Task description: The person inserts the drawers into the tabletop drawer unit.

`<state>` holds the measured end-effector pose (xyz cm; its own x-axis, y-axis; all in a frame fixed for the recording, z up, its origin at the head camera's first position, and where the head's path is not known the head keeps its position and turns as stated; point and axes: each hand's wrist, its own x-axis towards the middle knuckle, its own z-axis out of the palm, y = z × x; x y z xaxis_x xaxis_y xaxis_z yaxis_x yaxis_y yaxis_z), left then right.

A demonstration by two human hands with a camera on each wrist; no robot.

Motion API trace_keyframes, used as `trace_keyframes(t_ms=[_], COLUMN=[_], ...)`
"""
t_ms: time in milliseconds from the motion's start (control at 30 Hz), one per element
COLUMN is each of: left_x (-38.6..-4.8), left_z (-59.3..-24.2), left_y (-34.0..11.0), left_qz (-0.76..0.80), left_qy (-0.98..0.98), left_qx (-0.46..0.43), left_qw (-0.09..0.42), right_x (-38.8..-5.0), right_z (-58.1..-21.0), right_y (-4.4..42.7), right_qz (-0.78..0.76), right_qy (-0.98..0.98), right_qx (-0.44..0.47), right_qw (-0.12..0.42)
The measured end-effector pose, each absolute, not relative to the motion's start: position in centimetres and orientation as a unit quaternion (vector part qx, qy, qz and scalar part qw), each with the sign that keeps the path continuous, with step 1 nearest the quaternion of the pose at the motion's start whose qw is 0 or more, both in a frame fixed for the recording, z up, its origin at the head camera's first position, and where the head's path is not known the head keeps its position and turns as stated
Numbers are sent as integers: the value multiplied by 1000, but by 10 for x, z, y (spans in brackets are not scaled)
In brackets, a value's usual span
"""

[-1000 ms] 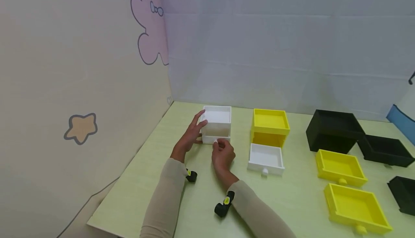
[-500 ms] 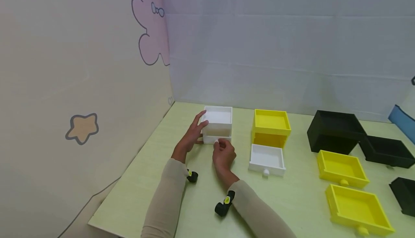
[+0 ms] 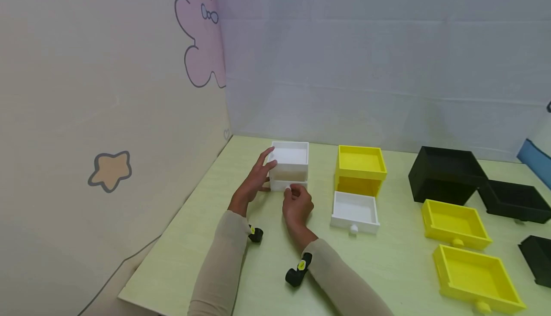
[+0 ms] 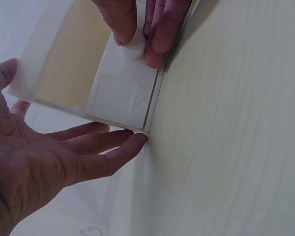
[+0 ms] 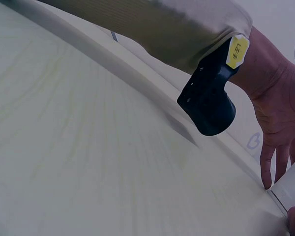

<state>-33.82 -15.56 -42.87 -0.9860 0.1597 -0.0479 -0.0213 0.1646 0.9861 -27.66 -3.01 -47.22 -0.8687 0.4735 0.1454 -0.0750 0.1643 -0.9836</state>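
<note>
A small white cabinet [image 3: 289, 156] stands at the back left of the table, with a white drawer [image 4: 123, 86] in its lower slot and the upper slot vacant. My left hand [image 3: 254, 180] rests along the cabinet's left side, its fingers fairly straight against the wall and its thumb near the upper front edge. The right hand [image 3: 297, 206] pinches the drawer's round white knob [image 4: 134, 45] between thumb and fingers. In the left wrist view the drawer front sits about level with the cabinet's front edge. Only part of the left hand shows in the right wrist view.
Right of the white cabinet stands a yellow cabinet [image 3: 360, 160], with a loose white drawer [image 3: 355, 209] before it. Farther right are a black cabinet [image 3: 447, 172], two yellow drawers [image 3: 456, 223] and black drawers [image 3: 514, 200]. A wall [image 3: 107, 91] borders the table's left side.
Both hands keep their places at the white cabinet, and the drawer shows no visible movement. The head view has shifted only very slightly.
</note>
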Motion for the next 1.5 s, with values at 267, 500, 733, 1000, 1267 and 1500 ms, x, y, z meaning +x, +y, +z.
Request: trace_keyframes(t_ms=[267,500,733,1000,1267,1500], left_x=[-337,-338,-338,-337,-336,-335], left_z=[-432,-432,-435,-436,-430,-427], left_y=[-155,-154,-156,-155,-153,-153], left_qz=[649,654,657,655,656,655], left_qy=[756,752,750,752,751,751], left_qx=[58,57,55,51,57,57], left_qw=[58,57,55,58,54,61], right_x=[-272,-259,-245,-240,-235,-231], right_z=[-477,-483,-484,-484,-481,-480], right_y=[-31,-27,-20,-15,-5,1], right_qz=[618,598,590,590,595,598], right_qy=[-742,-758,-770,-774,-777,-776], right_qx=[-144,-118,-79,-72,-81,-78], right_qw=[216,231,229,217,188,185])
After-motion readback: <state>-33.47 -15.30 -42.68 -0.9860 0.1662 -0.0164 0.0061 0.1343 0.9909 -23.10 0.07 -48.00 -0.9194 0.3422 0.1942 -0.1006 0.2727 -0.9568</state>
